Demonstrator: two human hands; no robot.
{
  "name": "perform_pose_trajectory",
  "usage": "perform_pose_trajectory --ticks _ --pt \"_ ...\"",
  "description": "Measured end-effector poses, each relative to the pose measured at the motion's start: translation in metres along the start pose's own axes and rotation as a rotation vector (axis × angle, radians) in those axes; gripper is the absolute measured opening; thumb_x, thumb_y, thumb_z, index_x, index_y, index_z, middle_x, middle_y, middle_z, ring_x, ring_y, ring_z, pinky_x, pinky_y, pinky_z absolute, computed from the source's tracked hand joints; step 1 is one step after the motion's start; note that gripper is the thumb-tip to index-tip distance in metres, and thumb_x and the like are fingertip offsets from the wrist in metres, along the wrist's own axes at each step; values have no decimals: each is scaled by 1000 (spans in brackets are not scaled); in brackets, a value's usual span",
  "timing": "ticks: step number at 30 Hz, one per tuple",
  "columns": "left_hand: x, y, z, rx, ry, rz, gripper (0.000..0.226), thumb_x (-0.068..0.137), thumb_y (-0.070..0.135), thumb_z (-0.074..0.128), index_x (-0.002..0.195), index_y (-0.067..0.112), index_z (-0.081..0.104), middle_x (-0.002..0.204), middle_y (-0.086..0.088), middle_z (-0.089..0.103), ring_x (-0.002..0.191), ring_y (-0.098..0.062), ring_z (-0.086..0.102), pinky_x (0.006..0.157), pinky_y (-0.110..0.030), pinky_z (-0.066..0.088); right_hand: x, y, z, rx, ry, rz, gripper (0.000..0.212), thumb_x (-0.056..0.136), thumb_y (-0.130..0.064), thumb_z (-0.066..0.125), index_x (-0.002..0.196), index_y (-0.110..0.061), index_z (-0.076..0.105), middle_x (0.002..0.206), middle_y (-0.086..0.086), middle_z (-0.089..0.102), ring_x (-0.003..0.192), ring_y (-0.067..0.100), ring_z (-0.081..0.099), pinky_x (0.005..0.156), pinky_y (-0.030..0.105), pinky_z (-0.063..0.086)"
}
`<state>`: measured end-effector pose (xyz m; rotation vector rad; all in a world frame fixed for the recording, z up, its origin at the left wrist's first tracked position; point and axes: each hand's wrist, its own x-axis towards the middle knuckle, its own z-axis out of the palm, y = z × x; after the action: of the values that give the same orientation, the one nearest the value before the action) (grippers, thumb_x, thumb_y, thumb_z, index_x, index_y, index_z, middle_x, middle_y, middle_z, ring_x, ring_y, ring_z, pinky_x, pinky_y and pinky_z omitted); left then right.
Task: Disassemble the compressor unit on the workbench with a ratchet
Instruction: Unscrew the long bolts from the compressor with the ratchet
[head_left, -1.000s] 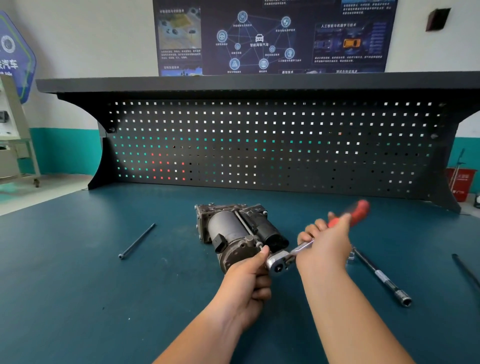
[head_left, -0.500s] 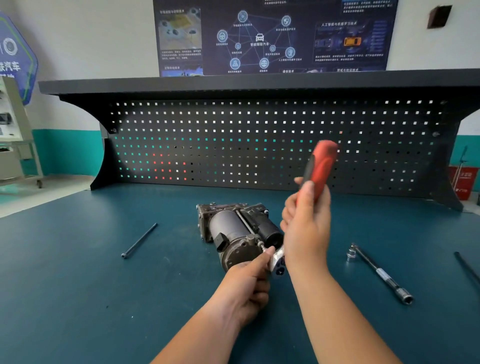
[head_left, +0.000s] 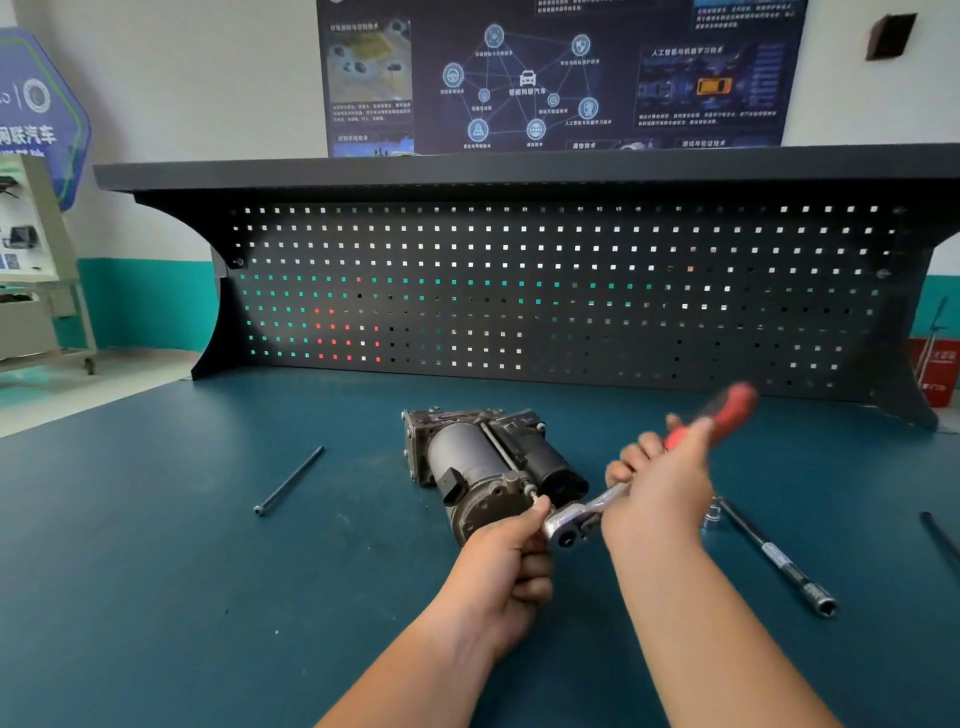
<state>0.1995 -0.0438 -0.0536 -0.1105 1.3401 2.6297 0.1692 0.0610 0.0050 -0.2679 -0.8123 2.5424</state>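
The dark metal compressor unit (head_left: 483, 462) lies on the blue workbench (head_left: 156, 571), its round end cap facing me. My right hand (head_left: 660, 493) grips the ratchet (head_left: 582, 517) by its red handle, which slants up to the right and is blurred. The chrome ratchet head sits at the compressor's near right corner, on a bolt head there. My left hand (head_left: 506, 569) pinches the ratchet head between thumb and fingers, touching the end cap.
A long loose bolt (head_left: 288, 480) lies left of the compressor. A socket extension bar (head_left: 774, 553) and a small socket (head_left: 712, 514) lie to the right, another dark rod (head_left: 940, 538) at the right edge. A black pegboard (head_left: 545, 291) closes off the back.
The ratchet handle swung up to nearly vertical half a second ago and has come back down to the right. My left hand stayed on the ratchet head.
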Motion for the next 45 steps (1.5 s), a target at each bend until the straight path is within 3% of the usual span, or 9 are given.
perform_pose_trajectory --ticks 4,11,17,20,26,29,37,40,45 --pt "0 1 1 -5 15 -15 48 87 18 63 40 19 49 44 8 32 32 -2 21 31 -13 12 10 3 -7 73 123 168 31 95 -47 37 77 -23 45 56 -8 30 34 7 25 37 16 18" --pt "1 1 -2 143 49 -38 43 83 28 68 43 20 53 46 8 32 35 -4 20 31 -14 13 -24 4 12 -214 -432 -323 20 101 -32 37 90 -23 51 47 -15 35 40 1 26 37 14 24" --pt "4 0 -2 140 56 -11 35 85 24 65 53 20 51 46 7 32 35 -5 20 33 -15 13 -37 8 14 -361 -728 -375 28 80 -42 47 93 -18 53 53 -12 38 44 1 32 44 13 30" --pt "4 -1 -2 102 47 -8 36 87 21 64 56 20 45 44 8 30 34 -4 20 33 -15 13 -35 6 13 -296 -673 -318 25 81 -44 48 91 -21 53 51 -12 34 43 1 28 41 15 23" --pt "3 0 -1 30 24 3 53 87 23 63 36 20 50 43 9 31 32 -2 22 30 -14 14 -3 -4 4 29 -24 42 28 98 -44 38 80 -25 48 52 -10 31 35 4 26 37 14 20" --pt "3 1 -1 33 13 -8 52 87 25 63 36 20 51 44 9 32 33 -2 22 30 -14 15 6 -3 -4 123 96 206 31 96 -49 38 78 -26 47 49 -10 33 33 6 27 38 16 21" --pt "4 -1 -4 138 17 -73 43 80 33 69 42 21 53 46 9 35 35 -4 21 31 -15 14 -17 2 13 -151 -408 -192 19 99 -35 42 94 -26 58 47 -14 35 39 2 27 38 15 26" --pt "5 -1 -3 174 36 -54 43 80 32 69 42 21 52 45 9 36 34 -4 22 31 -16 15 -29 5 14 -244 -636 -261 26 86 -39 50 101 -20 58 48 -12 38 42 1 30 41 14 27" --pt "5 0 -4 132 30 -12 46 85 24 65 41 21 51 44 8 36 33 -3 24 32 -15 16 -34 8 14 -233 -571 -300 21 86 -41 51 94 -22 59 50 -14 40 41 1 30 40 13 28"
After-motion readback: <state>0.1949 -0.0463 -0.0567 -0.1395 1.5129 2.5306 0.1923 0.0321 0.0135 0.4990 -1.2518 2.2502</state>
